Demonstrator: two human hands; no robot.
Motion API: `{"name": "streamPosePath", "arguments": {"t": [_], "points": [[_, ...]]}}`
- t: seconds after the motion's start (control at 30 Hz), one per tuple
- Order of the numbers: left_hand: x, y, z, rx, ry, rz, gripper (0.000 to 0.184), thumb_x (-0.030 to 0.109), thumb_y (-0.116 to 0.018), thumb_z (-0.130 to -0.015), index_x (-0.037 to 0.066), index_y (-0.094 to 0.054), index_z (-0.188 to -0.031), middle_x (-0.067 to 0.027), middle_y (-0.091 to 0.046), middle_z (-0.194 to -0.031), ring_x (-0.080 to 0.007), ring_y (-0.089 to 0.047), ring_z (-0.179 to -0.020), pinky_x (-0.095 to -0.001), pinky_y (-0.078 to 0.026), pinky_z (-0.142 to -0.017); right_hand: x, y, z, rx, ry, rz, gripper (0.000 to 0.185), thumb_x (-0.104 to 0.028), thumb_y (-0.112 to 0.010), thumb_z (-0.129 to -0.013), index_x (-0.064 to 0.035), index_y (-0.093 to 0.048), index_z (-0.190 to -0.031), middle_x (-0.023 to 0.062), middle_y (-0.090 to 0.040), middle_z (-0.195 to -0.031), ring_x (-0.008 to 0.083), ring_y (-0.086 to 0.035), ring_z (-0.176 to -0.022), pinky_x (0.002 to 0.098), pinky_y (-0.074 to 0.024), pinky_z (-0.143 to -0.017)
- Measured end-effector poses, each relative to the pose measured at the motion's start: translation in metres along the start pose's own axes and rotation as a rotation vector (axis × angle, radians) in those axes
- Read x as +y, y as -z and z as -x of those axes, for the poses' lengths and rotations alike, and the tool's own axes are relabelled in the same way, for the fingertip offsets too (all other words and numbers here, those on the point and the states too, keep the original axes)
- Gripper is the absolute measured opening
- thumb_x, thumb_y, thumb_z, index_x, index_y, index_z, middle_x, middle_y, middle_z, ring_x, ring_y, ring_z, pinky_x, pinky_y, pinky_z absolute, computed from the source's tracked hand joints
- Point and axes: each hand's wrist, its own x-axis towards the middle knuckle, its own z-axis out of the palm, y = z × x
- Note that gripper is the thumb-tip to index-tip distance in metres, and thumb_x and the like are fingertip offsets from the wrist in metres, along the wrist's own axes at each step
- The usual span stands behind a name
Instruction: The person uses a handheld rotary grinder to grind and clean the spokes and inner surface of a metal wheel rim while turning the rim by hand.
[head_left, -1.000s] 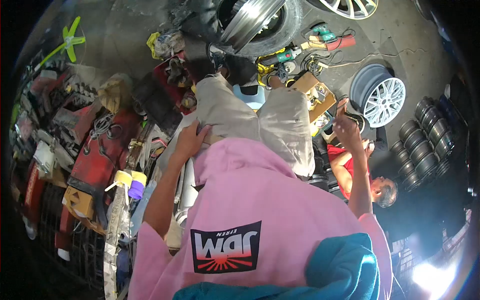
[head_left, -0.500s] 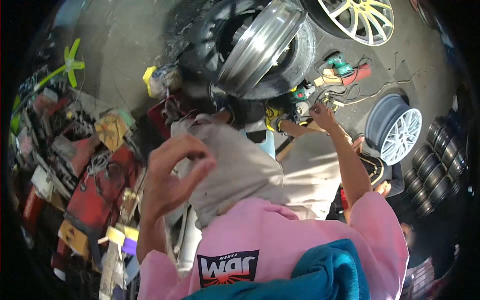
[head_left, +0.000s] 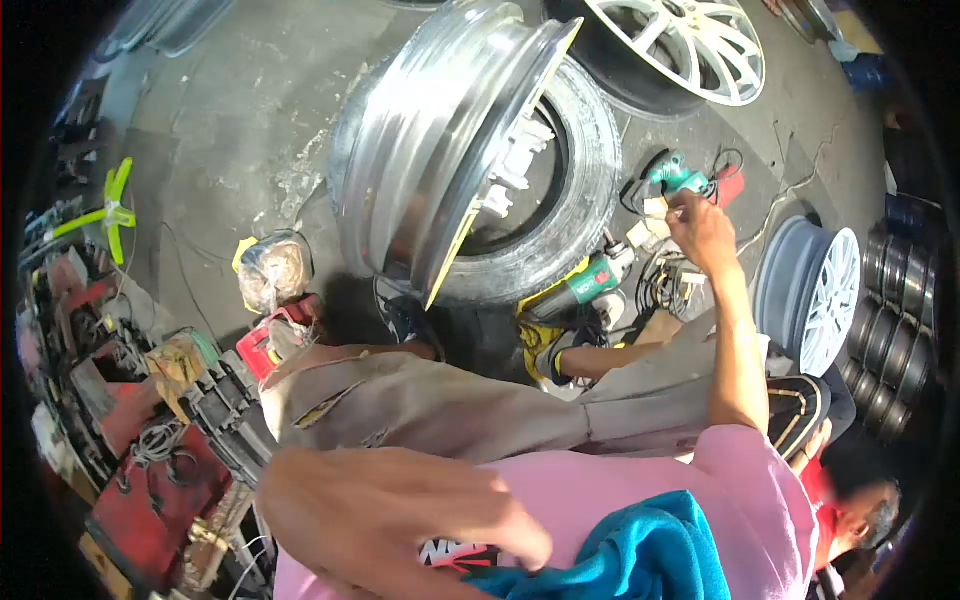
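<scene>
My left hand (head_left: 400,505) is blurred in front of the pink shirt (head_left: 640,455), its fingers stretched toward the blue towel (head_left: 655,555); it appears to hold nothing. Out ahead on the right, my right hand (head_left: 703,232) is closed with curled fingers; what they hold, if anything, is hidden. Below it in view are tangled cables (head_left: 662,280) and a cream-coloured piece (head_left: 650,222). The green sander (head_left: 677,172) lies just beyond that hand. A large metal wheel rim (head_left: 425,130) stands tilted on a tire (head_left: 590,150), ahead of my legs.
A green angle grinder (head_left: 592,282) lies by my shoe. White-spoked (head_left: 690,45) and silver (head_left: 832,290) wheels stand to the right, near stacked dark rims (head_left: 885,310). A person in red (head_left: 825,515) sits at lower right. Tools and a red box (head_left: 165,480) crowd the left.
My left hand has swung down and inward across the shirt. My right hand has moved slightly right and stays closed. The view has shifted, so the rim and tire look larger.
</scene>
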Motion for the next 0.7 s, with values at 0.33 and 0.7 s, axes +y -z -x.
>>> {"name": "streamPosePath", "arguments": {"t": [0.33, 0.7], "points": [[0.066, -0.15, -0.014, 0.012, -0.18, -0.241, 0.035, 0.035, -0.074, -0.094, 0.001, -0.076, -0.089, -0.0194, -0.072, -0.096, -0.0299, -0.068, -0.087, -0.0379, -0.056, -0.068, -0.075, 0.124, 0.129, 0.158, 0.569, -1.154, 0.021, -0.011, -0.078, -0.082, 0.0004, -0.071, -0.098, 0.0027, -0.07, -0.092, 0.0123, -0.061, -0.075, 0.0259, -0.0474, -0.069], [0.059, -0.258, -0.02, 0.351, -0.682, -0.345, 0.013, 0.013, -0.075, -0.093, 0.004, -0.075, -0.084, -0.0147, -0.07, -0.077, -0.0198, -0.065, -0.065, -0.0264, -0.051, -0.058, -0.124, 0.222, 0.321, -0.432, 2.014, -1.444, 0.015, -0.009, -0.067, -0.095, -0.0058, -0.074, -0.083, 0.0112, -0.072, -0.08, 0.0181, -0.063, -0.06, 0.0294, -0.0426, -0.048]]}}
